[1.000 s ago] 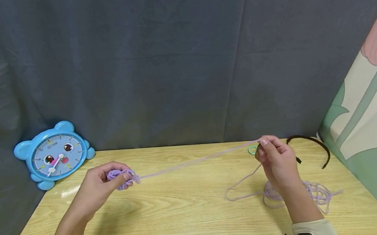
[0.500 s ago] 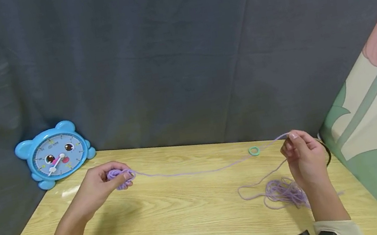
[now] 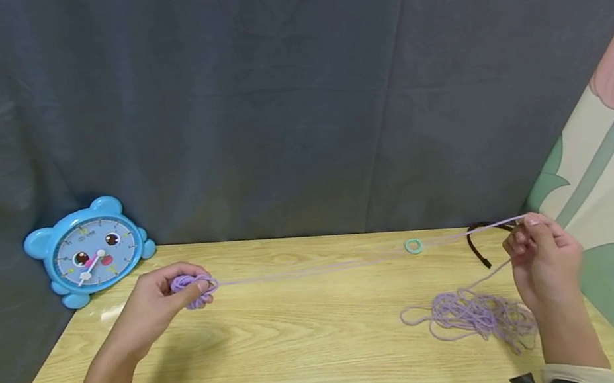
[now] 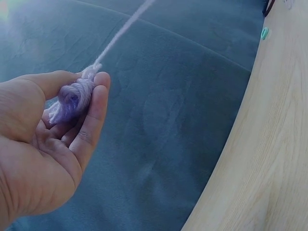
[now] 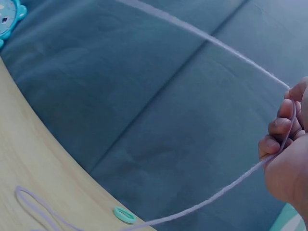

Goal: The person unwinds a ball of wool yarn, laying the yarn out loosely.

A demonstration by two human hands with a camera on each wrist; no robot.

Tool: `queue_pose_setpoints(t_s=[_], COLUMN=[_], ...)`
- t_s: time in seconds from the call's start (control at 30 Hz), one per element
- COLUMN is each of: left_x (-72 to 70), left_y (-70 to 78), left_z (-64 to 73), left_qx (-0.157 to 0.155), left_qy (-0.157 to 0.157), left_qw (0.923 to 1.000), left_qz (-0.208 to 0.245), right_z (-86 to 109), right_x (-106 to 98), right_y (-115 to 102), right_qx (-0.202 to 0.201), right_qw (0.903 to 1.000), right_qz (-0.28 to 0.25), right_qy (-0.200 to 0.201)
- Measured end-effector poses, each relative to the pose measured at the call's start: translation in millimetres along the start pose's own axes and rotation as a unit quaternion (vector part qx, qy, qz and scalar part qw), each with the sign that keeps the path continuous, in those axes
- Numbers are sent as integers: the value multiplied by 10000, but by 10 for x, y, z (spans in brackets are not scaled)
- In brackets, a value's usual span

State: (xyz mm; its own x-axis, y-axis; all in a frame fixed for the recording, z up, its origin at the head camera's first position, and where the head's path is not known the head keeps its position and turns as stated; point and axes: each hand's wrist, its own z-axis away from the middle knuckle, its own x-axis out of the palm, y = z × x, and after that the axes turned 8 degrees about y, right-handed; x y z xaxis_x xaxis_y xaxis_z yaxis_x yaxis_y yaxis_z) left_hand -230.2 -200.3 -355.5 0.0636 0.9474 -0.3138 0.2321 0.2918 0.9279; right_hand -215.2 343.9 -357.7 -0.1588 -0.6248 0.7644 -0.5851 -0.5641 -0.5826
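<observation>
My left hand grips a small wound bundle of purple yarn between thumb and fingers, above the left part of the table. In the left wrist view the same yarn bundle sits pinched near the fingertips. A single strand runs from it across to my right hand, which pinches it between thumb and curled fingers at the far right. Below that hand the strand drops to a loose, tangled heap of yarn on the table, partly hidden behind the right wrist.
A green ring lies near the table's back edge. Beside it, a thin black curved band is partly behind the right hand. A blue bear-shaped clock leans at the back left against the dark curtain. The wooden table stretches between.
My right hand has moved steadily to the right along with the yarn, lengthening the strand between the hands. The strand sagged midway and is now nearly straight. My left hand has hardly moved.
</observation>
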Motion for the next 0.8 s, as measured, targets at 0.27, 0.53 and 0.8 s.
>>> queue_pose_setpoints(t_s=[0.27,0.53,0.8], left_x=[-15,-23,-33], left_y=[4,11,16], left_z=[-2,5,22], left_qx=[18,56,-24], left_qy=[17,-9,-213], left_qw=[10000,9999,9996], left_qz=[-36,-90,-179], right_z=[-79,-144,-142], right_x=[-97,-158,-179], right_y=[-158,-236,-240], right_qx=[-288,-494,-360], right_qw=[9968,9929,9935], right_qz=[-159,-591,-554], right_qy=[735,911,931])
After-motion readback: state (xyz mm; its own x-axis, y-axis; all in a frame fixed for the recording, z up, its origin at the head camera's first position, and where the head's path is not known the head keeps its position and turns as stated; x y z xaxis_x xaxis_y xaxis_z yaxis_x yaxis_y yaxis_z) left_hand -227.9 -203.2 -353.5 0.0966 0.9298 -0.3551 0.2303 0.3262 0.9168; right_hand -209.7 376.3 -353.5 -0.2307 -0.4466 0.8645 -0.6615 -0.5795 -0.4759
